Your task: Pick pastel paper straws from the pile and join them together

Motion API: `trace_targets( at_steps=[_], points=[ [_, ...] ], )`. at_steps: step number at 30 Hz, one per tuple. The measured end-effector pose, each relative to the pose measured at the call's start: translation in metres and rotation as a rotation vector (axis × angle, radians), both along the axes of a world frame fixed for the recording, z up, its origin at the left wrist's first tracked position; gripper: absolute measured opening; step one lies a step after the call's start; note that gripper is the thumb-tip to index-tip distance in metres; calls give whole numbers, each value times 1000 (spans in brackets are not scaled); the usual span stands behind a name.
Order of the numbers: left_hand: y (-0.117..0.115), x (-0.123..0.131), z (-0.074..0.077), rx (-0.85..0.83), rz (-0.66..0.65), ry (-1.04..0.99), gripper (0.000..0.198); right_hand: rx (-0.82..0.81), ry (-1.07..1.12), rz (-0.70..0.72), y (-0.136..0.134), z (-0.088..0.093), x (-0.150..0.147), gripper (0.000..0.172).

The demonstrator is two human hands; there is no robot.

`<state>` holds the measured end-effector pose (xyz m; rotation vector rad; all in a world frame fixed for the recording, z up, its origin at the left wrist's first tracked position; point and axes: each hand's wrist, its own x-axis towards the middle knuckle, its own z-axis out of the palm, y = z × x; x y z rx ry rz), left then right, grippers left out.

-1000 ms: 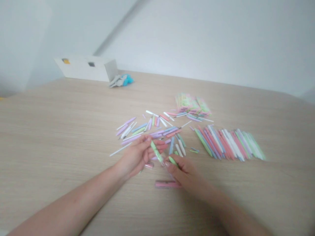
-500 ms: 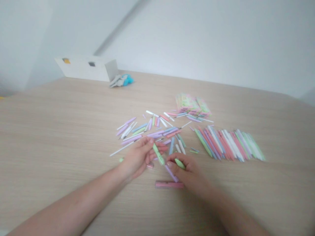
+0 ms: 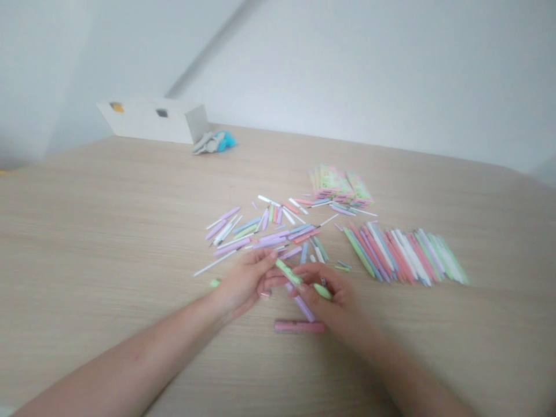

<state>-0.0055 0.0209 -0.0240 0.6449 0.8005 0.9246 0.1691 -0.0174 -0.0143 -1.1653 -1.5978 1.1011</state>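
Observation:
Between thumb and fingers, my left hand (image 3: pixel 249 278) pinches a green pen barrel (image 3: pixel 286 271). My right hand (image 3: pixel 332 295) closes on the lower end of that barrel and also holds a second green pen part (image 3: pixel 322 291), which pokes out between its fingers. Below my hands a purple pen part (image 3: pixel 304 308) lies on the table, partly covered. Nearer to me is a pink pen piece (image 3: pixel 299 326). Beyond my hands spreads a loose heap of pen barrels and refills (image 3: pixel 271 238) in purple, white, blue, green and red.
On the right, several pens (image 3: pixel 403 255) lie side by side in a row. Colourful packs (image 3: pixel 336 184) are stacked behind the heap. A white box (image 3: pixel 147 121) with cut-outs stands at the back left, beside grey and blue gloves (image 3: pixel 215 142). Everything rests on a wooden table (image 3: pixel 108 231).
My hands have come closer together. The green barrel has tilted flatter, and my right fingers now grip its lower end.

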Motion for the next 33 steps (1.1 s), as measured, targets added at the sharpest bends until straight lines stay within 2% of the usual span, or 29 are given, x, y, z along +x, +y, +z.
trace_targets(
  at_steps=[4, 8, 12, 16, 20, 26, 33],
  points=[
    [-2, -1, -6, -22, -83, 15, 10, 63, 7, -82, 3, 2, 6, 18],
    [-5, -1, -6, -56, -162, -20, 8, 149, -40, -130, 4, 4, 7, 19],
    [-6, -1, -3, -100, -172, -39, 9, 169, -40, -227, 5, 4, 7, 15],
    [-5, -1, 0, -107, -192, -75, 11, 118, 39, -317, 9, 3, 9, 17],
    [-5, -3, 2, -92, -179, -69, 13, 51, 185, -329, 13, 0, 12, 23],
    [-5, -4, 1, -78, -161, -27, 17, -78, 525, -337, 19, 4, 16, 16],
    [-4, -4, -1, -70, -146, -52, 16, -180, 707, -383, 25, 8, 18, 16]
  ],
)
